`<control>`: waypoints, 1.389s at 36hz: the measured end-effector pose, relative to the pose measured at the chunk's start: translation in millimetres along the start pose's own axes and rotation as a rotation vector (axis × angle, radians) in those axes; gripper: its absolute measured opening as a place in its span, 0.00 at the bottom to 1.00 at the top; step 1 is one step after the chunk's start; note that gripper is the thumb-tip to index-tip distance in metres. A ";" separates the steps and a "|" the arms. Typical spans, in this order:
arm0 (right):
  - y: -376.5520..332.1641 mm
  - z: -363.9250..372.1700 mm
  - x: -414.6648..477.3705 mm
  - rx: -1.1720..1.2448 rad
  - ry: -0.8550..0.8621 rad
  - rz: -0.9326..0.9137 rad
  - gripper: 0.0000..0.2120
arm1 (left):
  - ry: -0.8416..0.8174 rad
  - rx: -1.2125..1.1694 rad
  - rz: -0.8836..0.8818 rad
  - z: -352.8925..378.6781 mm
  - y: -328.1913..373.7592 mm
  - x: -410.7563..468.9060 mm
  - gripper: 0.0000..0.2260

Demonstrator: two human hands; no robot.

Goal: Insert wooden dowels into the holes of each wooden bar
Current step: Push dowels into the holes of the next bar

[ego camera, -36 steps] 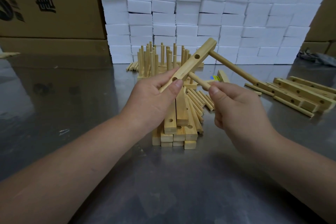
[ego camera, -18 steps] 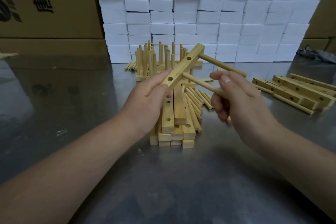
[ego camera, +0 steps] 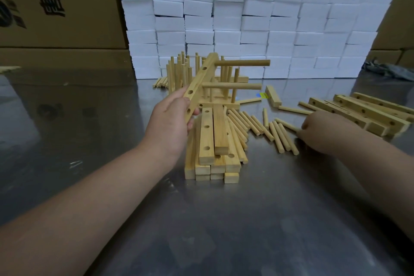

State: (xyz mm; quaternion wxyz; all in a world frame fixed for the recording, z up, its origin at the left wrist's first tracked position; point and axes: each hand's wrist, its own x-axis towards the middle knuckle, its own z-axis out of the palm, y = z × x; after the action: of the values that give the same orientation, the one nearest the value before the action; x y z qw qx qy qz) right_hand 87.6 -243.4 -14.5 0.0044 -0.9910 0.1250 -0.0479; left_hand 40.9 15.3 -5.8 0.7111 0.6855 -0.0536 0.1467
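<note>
Cardboard boxes, brown with black printed characters, stand along the back left, behind the dull grey metal desk. The left hand is raised above the desk, its fingers wrapped round the lower end of a long pale wooden bar with a row of round holes, which it holds tilted with the upper end pointing away. Two round wooden dowels stick out of it to the right, one near the top and one lower down; the holes by the hand are empty. Beneath lies a stack of plain wooden bars, and behind it a cluster of bars with upright dowels. A wall of white foam blocks fills the back. Right of the stack, loose wooden dowels lie scattered on the desk. The right hand is low among them, at one dowel's end; I cannot tell whether its fingers have closed on it. Just past it lies a heap of drilled bars.
</note>
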 end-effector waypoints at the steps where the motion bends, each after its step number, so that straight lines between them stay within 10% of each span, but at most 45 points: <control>1: -0.8 0.8 0.0 0.001 -0.005 0.005 0.10 | -0.001 -0.001 0.000 -0.3 -0.4 0.1 0.18; 12: -19.5 -26.1 -33.7 0.392 0.456 -0.123 0.12 | 0.059 -0.098 -0.050 -0.1 -2.0 7.0 0.16; 21: -60.7 -25.9 -96.5 0.583 0.333 -0.680 0.18 | 0.009 -0.071 -0.041 1.9 -5.3 6.8 0.14; 50: -66.3 -31.8 -110.9 0.540 0.398 -0.754 0.19 | -0.076 0.015 0.056 8.2 0.9 -6.1 0.14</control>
State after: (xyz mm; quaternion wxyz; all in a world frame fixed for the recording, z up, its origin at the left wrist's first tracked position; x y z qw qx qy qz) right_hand -6.0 -151.6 8.1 0.2192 -0.9022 -0.2601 -0.2651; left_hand 35.8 6.3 -6.2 0.6992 0.6940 -0.0986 0.1408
